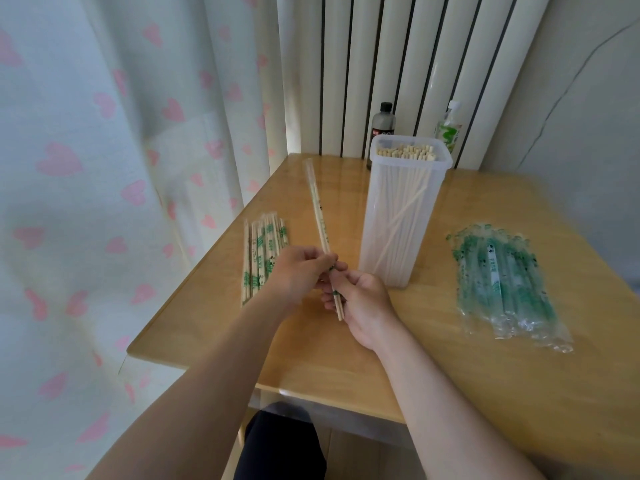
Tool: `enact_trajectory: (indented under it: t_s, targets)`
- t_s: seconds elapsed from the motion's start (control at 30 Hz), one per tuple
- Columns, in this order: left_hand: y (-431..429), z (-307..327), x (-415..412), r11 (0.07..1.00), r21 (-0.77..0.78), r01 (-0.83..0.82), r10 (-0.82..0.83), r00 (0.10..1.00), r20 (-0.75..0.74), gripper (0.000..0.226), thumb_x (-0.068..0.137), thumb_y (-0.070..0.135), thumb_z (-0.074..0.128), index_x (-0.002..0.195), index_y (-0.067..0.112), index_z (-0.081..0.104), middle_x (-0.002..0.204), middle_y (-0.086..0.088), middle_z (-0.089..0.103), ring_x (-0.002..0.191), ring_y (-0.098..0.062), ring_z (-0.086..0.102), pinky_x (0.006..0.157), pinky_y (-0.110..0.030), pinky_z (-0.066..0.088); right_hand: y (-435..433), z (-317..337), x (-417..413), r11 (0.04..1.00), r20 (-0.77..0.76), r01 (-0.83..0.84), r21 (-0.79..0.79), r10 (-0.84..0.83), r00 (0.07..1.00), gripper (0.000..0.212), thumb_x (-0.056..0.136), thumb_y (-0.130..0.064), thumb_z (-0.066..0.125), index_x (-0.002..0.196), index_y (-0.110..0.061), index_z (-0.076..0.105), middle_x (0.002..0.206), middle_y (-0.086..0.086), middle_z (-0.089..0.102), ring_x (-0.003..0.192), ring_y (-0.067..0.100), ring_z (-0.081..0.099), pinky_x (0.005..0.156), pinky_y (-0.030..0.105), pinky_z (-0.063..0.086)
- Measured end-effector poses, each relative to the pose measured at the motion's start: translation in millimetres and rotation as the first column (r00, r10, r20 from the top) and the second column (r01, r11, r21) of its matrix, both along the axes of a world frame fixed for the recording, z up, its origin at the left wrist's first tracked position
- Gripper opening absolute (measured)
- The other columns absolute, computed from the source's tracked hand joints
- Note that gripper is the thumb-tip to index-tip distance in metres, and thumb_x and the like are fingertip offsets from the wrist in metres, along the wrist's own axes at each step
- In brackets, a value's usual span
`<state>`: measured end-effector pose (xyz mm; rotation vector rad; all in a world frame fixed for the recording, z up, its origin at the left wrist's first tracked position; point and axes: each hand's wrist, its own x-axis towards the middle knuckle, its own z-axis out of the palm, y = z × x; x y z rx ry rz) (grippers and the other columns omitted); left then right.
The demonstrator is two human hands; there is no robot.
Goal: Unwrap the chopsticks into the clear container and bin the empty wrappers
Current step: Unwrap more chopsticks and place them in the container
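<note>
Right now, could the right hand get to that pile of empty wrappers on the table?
Probably yes. The empty wrappers lie on the table out to the side of the right hand, nothing standing between; the clear container sits further back. But that hand grips the half-wrapped chopsticks, so it isn't free.

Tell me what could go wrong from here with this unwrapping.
1. Bare tips of the half-wrapped pair poke out below the right hand, with the left hand pinching above; a loose grip may drop the sticks.
2. The clear container is tall, narrow and nearly full; pushing more in may tip it.
3. The empty wrappers lie loose on the table; they may slide off.
</note>
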<state>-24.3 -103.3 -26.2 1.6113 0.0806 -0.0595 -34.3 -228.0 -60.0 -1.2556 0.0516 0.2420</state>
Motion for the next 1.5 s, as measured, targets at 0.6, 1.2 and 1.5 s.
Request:
enact_trajectory:
  t_s: [0.6,1.2,1.5]
  targets:
    - [33.3,36.2,21.0,0.923,-0.255,-0.286,0.310,0.949,0.057,0.013,0.101,0.013,0.060,0.095,0.003,0.065,0.093,-0.012,0.077,0.084,-0.023,0.074,0.059,-0.025,0.055,-6.2,0.9,-0.5,0.995,-0.044,-0.007,0.098,0.011,0.999,0.010,0.099,0.005,0.057,0.103,0.002,0.065,0.074,0.016,0.071,0.064,0.023,0.066,0.058,0.028,0.053]
    - [8.8,30.7,-1.1,0.839,-0.481,-0.256,0.256,0.964,-0.068,0.017,0.101,0.009,0.057,0.100,-0.007,0.063,0.092,-0.016,0.073,0.073,-0.019,0.070,0.069,-0.029,0.062,-15.4,23.9,-18.4,0.775,-0.229,0.305,0.553,-0.210,0.950,0.007,0.094,-0.003,0.066,0.100,-0.005,0.067,0.070,0.002,0.056,0.060,0.011,0.055,0.052,0.022,0.047]
    - [-6.9,59.8,-7.1,0.804,-0.520,-0.289,0.327,0.945,-0.019,0.015,0.100,0.008,0.060,0.094,-0.005,0.064,0.092,-0.019,0.074,0.078,-0.022,0.071,0.075,-0.033,0.062,-57.3,48.2,-33.4,0.711,-0.208,0.421,0.563,-0.370,0.905,0.002,0.096,-0.003,0.064,0.097,-0.002,0.064,0.073,0.003,0.054,0.066,0.013,0.052,0.061,0.024,0.046]
